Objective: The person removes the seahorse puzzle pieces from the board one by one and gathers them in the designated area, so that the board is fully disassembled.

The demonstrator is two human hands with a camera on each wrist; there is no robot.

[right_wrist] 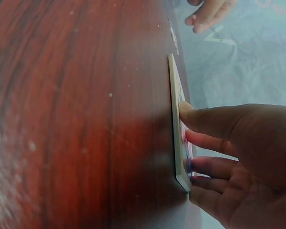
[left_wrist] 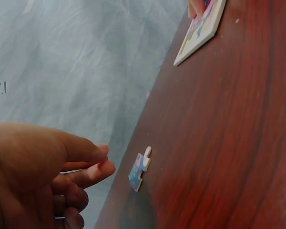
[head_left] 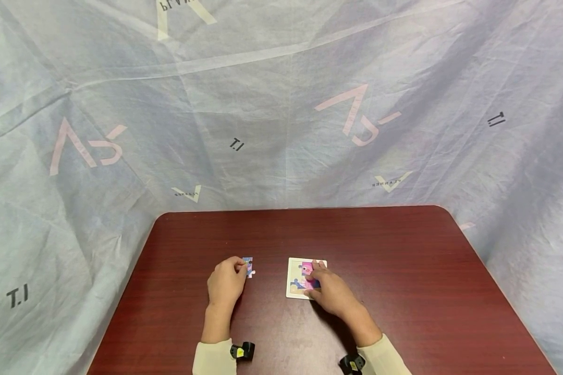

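Observation:
A loose blue jigsaw piece (head_left: 250, 273) with a pale knob lies flat on the table. Over its left side hovers my left hand (head_left: 226, 282), thumb and forefinger tips close together; in the left wrist view a gap shows between these fingertips and the piece (left_wrist: 137, 171). My right hand (head_left: 334, 292) rests on a white-framed puzzle board (head_left: 288, 278), its fingers spread across the right half. The board carries a pink figure with blue parts, and bare pale backing shows at its upper left. In the right wrist view the thumb touches the board's near edge (right_wrist: 174, 109).
The dark red wooden table (head_left: 403, 250) has rounded far corners. Printed grey fabric (head_left: 262, 104) hangs behind it and along both sides. Each wrist wears a small black camera, the left one (head_left: 243, 351) near the front of the table.

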